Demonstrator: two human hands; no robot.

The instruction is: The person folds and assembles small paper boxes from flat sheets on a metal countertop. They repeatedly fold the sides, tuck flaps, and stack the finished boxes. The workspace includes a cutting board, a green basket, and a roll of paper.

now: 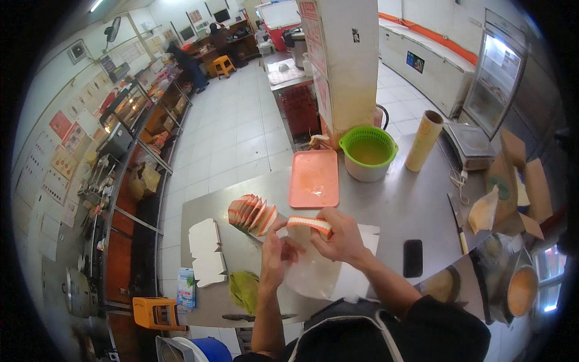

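Hands, left [274,256] and right [341,235], each grip pinching a flat orange-and-white scalloped paper box [309,224].

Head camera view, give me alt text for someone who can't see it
A person's right hand and left hand fold an orange-and-white paper box over a steel table, beside a row of folded boxes, a pink tray and a green colander.

Bright, even light; strong fisheye bending

Steel table [398,208] with pink tray [313,178], phone [412,257], green cloth [244,289].
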